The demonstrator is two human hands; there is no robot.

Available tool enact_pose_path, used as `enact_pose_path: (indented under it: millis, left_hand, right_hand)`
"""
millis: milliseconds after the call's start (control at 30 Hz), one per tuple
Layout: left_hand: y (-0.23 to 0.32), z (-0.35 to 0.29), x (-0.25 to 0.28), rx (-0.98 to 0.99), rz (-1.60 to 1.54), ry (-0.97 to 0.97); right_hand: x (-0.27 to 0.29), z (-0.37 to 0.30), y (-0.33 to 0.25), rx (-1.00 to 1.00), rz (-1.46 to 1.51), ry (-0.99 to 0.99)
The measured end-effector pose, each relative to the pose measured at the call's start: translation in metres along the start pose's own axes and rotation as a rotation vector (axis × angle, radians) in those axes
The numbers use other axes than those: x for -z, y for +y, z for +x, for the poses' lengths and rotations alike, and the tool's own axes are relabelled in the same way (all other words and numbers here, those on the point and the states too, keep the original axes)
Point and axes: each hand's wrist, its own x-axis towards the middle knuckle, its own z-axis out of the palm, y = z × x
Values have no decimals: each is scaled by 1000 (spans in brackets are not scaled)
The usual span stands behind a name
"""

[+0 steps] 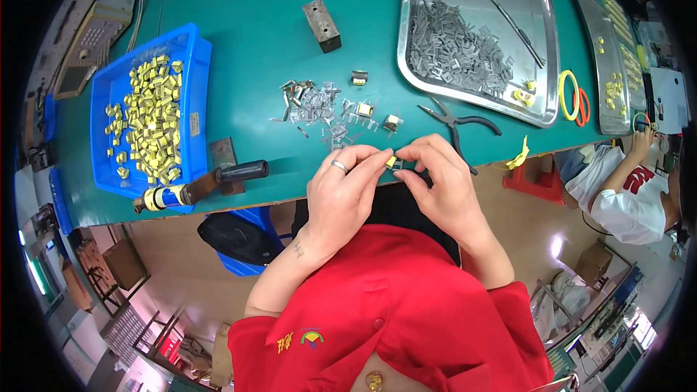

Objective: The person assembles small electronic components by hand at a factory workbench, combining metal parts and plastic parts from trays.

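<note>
My left hand (345, 192) and my right hand (446, 189) meet at the table's near edge. Between their fingertips they pinch a small transformer (391, 162) with yellow tape and dark metal, partly hidden by the fingers. Just beyond lie a similar transformer (392, 123) and another one (364, 109) with metal pieces sticking out. A third transformer (359, 78) stands farther off. To their left spreads a loose pile of thin metal core laminations (312, 104). Dark-handled pliers (454, 120) lie open-jawed beside my right hand.
A blue bin (197, 65) of yellow-taped coils stands left, with a black-handled tool (243, 171) by its near corner. A steel metal tray (465, 98) holds grey core pieces and tweezers (519, 33). A metal block (321, 25) sits far centre. Another person (632, 189) works at right.
</note>
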Motion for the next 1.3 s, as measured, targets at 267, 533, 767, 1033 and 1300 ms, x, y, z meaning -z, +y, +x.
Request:
enact_pose_path:
  millis: [267, 533, 767, 1033, 1300]
  left_hand:
    - [-2, -2, -3, -25, 25, 22]
    - [-4, -1, -4, -26, 6, 29]
    - [-3, -2, -4, -25, 10, 39]
    - [-5, -2, -3, -34, 14, 36]
    - [-2, 1, 0, 31, -39, -3]
  right_hand:
    - [7, 7, 1, 40, 4, -76]
    - [6, 6, 4, 23, 10, -78]
    - [4, 6, 4, 33, 21, -58]
    - [0, 5, 7, 79, 24, -29]
    - [3, 5, 6, 22, 78, -44]
